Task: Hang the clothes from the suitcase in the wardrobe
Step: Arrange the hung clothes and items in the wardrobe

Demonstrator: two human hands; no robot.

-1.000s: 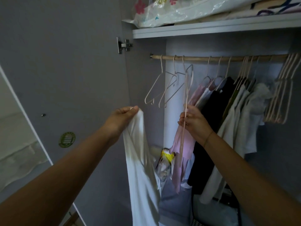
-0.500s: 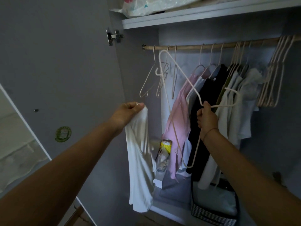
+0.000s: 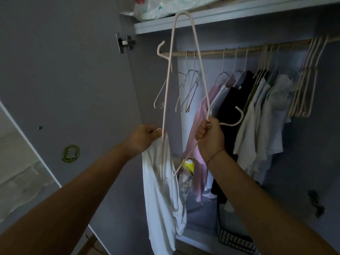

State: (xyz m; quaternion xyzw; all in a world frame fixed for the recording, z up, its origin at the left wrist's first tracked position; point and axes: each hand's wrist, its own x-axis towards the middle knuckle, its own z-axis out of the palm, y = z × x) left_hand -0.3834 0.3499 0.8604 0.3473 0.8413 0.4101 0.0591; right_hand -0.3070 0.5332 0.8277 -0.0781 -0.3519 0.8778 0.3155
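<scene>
My left hand [image 3: 145, 138] grips the top of a white garment [image 3: 161, 199] that hangs down in front of the open wardrobe. My right hand [image 3: 210, 137] grips a pale pink hanger [image 3: 200, 74] near its hook, which points right. The hanger is turned on end; one corner reaches up to the shelf and the lower end goes down into the top of the white garment beside my left hand. Behind them runs the wooden rail [image 3: 239, 50] with hung clothes [image 3: 253, 115].
Empty hangers [image 3: 187, 89] hang at the rail's left end and a bunch [image 3: 305, 85] at its right. The wardrobe door [image 3: 64, 80] stands open on the left. A checked basket [image 3: 237, 242] sits on the wardrobe floor. Bagged bedding [image 3: 156, 8] lies on the top shelf.
My right hand took the pink hanger off the rail, swung it upright and brought its lower end into the white garment. My left hand kept holding the garment.
</scene>
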